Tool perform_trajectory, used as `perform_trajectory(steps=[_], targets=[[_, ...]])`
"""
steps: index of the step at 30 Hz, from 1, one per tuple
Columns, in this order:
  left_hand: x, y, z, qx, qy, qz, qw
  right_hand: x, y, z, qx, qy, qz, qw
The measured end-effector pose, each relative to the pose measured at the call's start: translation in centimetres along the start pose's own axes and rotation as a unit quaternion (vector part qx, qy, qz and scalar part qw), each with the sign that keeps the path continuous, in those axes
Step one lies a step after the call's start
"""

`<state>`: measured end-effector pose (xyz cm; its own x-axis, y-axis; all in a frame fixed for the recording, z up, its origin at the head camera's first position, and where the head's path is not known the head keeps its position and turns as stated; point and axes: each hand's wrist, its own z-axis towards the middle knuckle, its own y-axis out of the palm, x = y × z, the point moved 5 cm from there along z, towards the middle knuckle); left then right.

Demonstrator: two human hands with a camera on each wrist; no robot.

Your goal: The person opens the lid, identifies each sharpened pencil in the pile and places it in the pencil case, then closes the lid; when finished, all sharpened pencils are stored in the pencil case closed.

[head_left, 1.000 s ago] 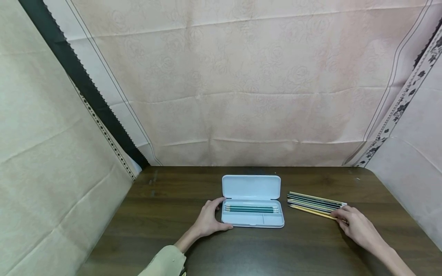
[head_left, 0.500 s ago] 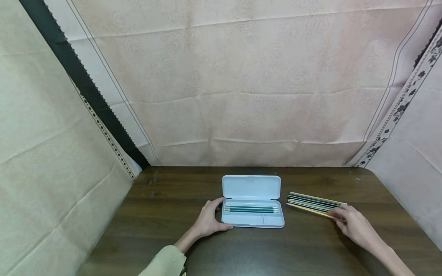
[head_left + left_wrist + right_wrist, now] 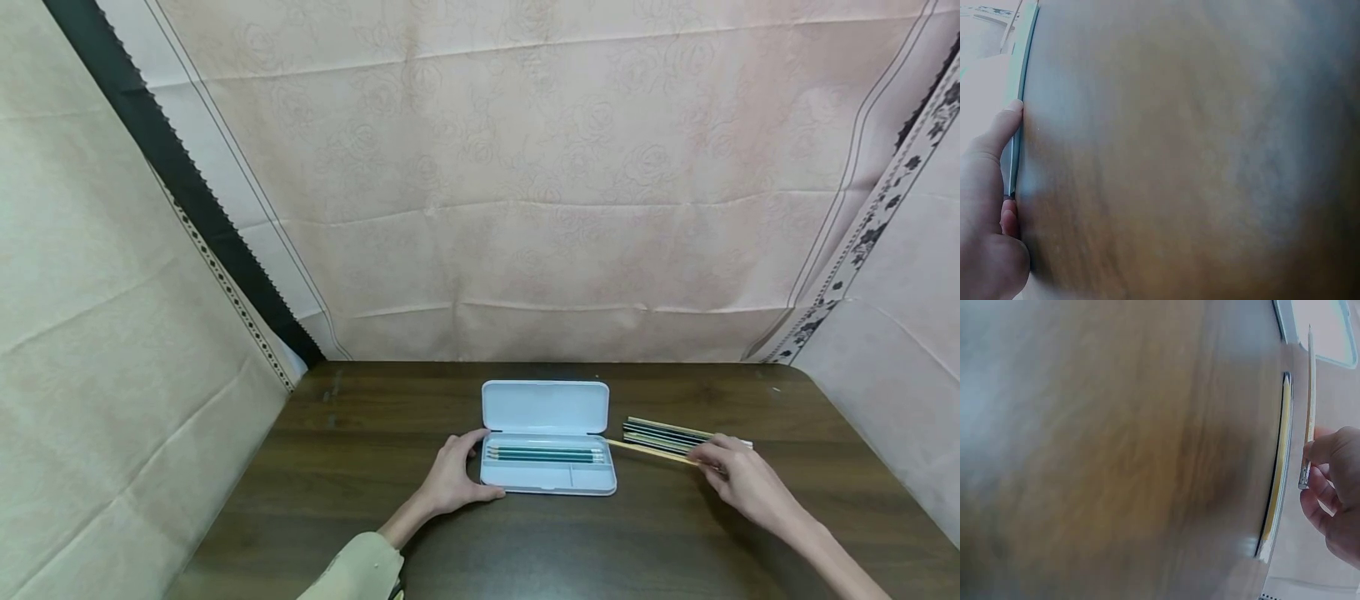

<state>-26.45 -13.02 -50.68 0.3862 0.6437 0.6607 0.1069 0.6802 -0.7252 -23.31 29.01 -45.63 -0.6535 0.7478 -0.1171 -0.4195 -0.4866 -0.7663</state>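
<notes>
I see the right hand (image 3: pixel 738 479) pinching a yellow pencil (image 3: pixel 648 451) off the pencil row (image 3: pixel 667 435), tip near the open white case (image 3: pixel 547 462). Left hand (image 3: pixel 453 479) grips the case's end on the bench (image 3: pixel 337 500). Risk: the end-only pinch lets the pencil swing, snagging the case rim or dropping.

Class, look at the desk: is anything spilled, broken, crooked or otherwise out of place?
Nothing stands out. The pencil case lies open and square on the table, steadied by the left hand; the right hand pinches one yellow pencil beside the tidy row of pencils.
</notes>
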Motion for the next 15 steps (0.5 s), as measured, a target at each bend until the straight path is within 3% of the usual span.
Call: perform_trajectory(steps=[9, 15], targets=[[0.1, -0.1, 0.0, 0.005, 0.008, 0.000, 1.0000, -1.1, 1.3, 1.6, 0.004, -0.031, 0.018, 0.9994], [0.1, -0.1, 0.0, -0.002, -0.008, -0.004, 1.0000, -2.0, 2.3, 2.6, -0.025, -0.017, 0.036, 0.9989]])
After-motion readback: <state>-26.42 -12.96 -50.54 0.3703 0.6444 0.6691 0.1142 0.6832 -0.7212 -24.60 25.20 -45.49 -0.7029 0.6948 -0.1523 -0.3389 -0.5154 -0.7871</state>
